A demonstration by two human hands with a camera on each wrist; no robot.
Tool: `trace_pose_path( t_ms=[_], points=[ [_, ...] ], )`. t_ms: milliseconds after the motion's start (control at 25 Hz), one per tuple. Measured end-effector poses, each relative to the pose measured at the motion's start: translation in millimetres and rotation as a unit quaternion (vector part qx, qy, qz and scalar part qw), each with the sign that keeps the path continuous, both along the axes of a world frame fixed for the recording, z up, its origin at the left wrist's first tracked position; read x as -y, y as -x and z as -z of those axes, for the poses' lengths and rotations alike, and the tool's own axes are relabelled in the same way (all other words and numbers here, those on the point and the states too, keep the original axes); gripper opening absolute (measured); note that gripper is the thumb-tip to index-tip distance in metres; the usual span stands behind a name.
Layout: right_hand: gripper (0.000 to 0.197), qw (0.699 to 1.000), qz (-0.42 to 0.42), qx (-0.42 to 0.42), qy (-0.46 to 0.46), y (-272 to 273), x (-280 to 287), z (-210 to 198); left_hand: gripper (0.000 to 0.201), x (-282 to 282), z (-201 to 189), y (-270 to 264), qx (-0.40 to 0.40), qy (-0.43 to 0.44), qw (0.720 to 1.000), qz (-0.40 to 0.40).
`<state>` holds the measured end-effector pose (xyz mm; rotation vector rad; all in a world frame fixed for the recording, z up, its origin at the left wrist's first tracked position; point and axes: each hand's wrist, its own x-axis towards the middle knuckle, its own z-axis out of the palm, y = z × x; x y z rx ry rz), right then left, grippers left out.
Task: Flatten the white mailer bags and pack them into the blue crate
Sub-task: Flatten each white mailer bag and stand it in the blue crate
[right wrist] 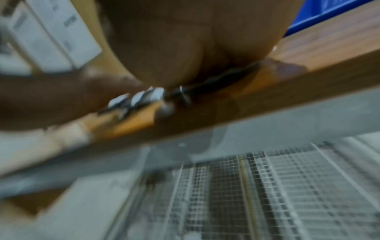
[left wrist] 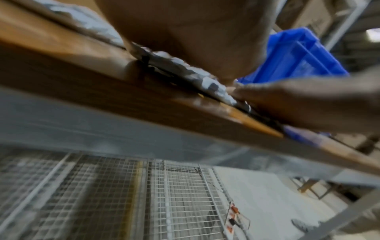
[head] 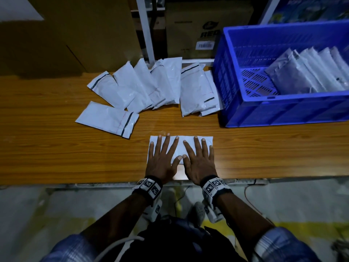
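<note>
- A lone white mailer bag lies flat on the wooden tabletop at the left, apart from the others.
- Behind it, a loose row of unflattened mailer bags fans across the back of the table, the rightmost ones just beside the crate wall.
- The left hand lies palm down, fingers straight and spread, pressing the left half of the mailer bag being flattened near the table's front edge.
- The right hand presses the right half the same way, fingers straight and spread; the two thumbs almost meet at the middle of the bag.
- The step in hand appears to be flattening. The next move would call for picking this bag up by an edge and carrying it right to the crate.
- The blue crate stands on the right of the table, with several packed mailer bags leaning on edge against its right side; the slotted floor to their left is bare, so there is room for more.
- The room is dim: cardboard boxes and a white shelf post stand behind the table, and the wrist views, both blurred, show a wire mesh shelf beneath it.
</note>
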<state>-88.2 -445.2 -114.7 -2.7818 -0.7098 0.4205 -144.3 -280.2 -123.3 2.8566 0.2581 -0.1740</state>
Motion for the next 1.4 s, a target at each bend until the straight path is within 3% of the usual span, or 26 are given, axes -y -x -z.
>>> trace_pose_path(
  t_ms=[160,400,760,920,1000,1080,1280,1400],
  points=[
    [0.056,1.0,-0.006,-0.015,-0.009,-5.2,1.8,-2.2,0.063,3.2,6.0,4.7,-0.012,-0.002,1.0,-0.009],
    [0.057,0.998,-0.049,0.042,-0.004,1.6,-1.7,2.4,0.061,5.3,7.6,2.3,-0.02,-0.01,1.0,-0.008],
    [0.059,0.998,-0.057,-0.028,0.013,-5.7,-2.7,-6.7,0.08,-14.1,-6.8,2.3,-0.073,-0.026,0.994,0.076],
    [0.084,0.989,-0.077,-0.118,0.05,-18.5,-1.9,-25.7,0.077,-16.1,-25.2,-8.3,-0.079,-0.059,0.99,0.1],
    [0.103,0.988,-0.083,-0.118,0.064,-20.5,-3.1,-34.1,0.079,-21.8,-37.2,-14.2,-0.088,-0.039,0.989,0.112],
    [0.108,0.99,-0.084,-0.086,0.07,-20.8,-8.7,-39.4,0.079,-31.4,-50.6,-21.7,-0.099,-0.014,0.987,0.124],
    [0.084,0.993,-0.08,-0.039,0.073,-28.9,-34.0,-55.9,0.081,-63.9,-72.3,-36.0,-0.127,0.002,0.978,0.165],
    [0.07,0.993,-0.081,-0.012,0.089,-30.9,-51.1,-77.1,0.079,-75.4,-77.2,-29.1,-0.082,0.01,0.985,0.153]
  ],
)
